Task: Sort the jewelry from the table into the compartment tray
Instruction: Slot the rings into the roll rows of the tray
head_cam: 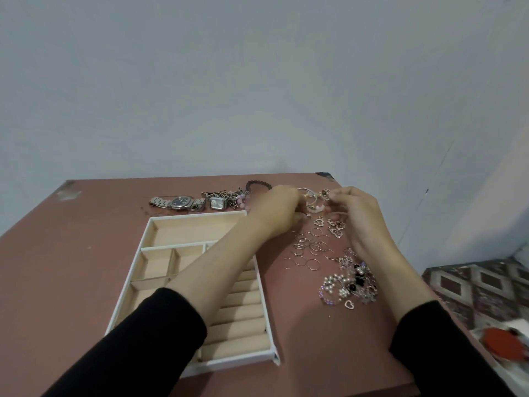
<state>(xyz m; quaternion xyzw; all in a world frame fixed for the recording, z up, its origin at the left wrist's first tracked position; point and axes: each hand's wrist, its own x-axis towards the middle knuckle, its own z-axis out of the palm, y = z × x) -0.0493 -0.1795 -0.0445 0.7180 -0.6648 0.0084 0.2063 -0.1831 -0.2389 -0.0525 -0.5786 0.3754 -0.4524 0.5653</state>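
Observation:
A white compartment tray [148, 227] with beige lining lies on the left of the table, its compartments bare where visible. My left hand [276, 210] reaches across it and pinches a tangle of bangles [310, 200] at the far side. My right hand [357, 213] pinches a small gold piece [325, 194] in the same tangle. Thin rings [307, 247], heart earrings [333, 224] and a heap of beaded pieces [347, 285] lie between my forearms. Two watches [180, 202] [218, 202], pins [232, 196] and a dark bracelet [257, 183] sit behind the tray.
The pink-brown table [57, 267] ends against a grey wall. Its right edge borders a patterned surface [481, 287] with a red object [501, 342] lower down. My left forearm covers the tray's middle and part of its ring rolls [243, 316].

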